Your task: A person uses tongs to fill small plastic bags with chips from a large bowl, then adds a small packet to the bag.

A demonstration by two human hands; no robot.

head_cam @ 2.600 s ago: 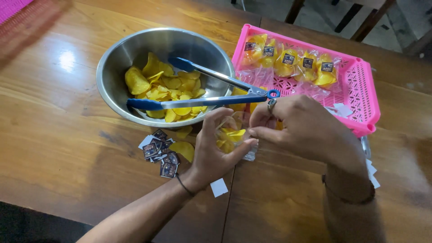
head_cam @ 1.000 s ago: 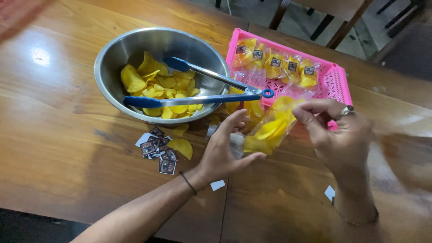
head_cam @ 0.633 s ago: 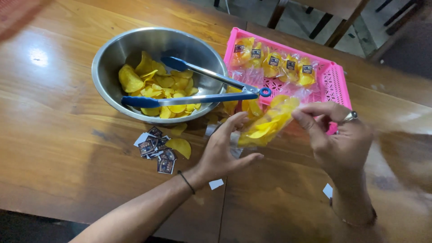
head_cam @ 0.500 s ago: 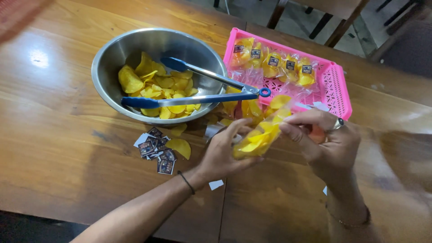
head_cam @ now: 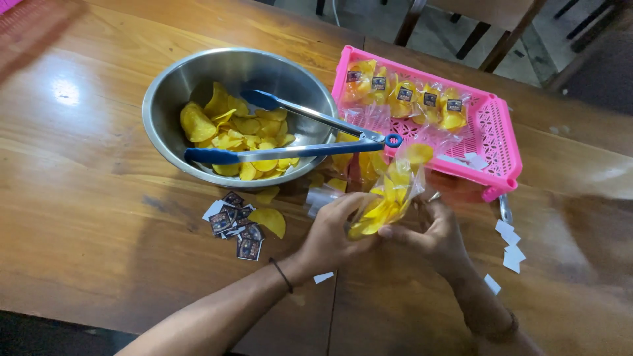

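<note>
Toward the left half of the wooden tabletop (head_cam: pixel 86 217) stands a round steel bowl (head_cam: pixel 173 99) with yellow chips (head_cam: pixel 239 135) heaped in it, and blue-tipped metal tongs (head_cam: pixel 293 135) lie across its rim, their hinge pointing toward the right. Just in front of the bowl, nearer the person's edge, lies a small cluster of dark square labels (head_cam: pixel 234 224) with pale borders, and a loose chip (head_cam: pixel 267 221) rests beside them. At the middle of the tabletop the left hand (head_cam: pixel 333 231) is curled around the lower end of a clear bag of chips (head_cam: pixel 389 191), thumb and fingers closed on it, while the right hand (head_cam: pixel 435 234) closes on the same bag from the other side with fingers pinching near its bottom; the bag stands tilted, its open top toward the basket. The step in hand looks like settling or closing a filled bag, and the next move would call for a steady grip near the mouth so no chips spill. Behind the hands, toward the far right, a pink plastic basket (head_cam: pixel 501 142) holds a row of filled clear bags (head_cam: pixel 405 99), each with a small dark square label on its upper part. Right of the hands, near the right edge, several white paper scraps (head_cam: pixel 509 244) lie scattered on the wood.
</note>
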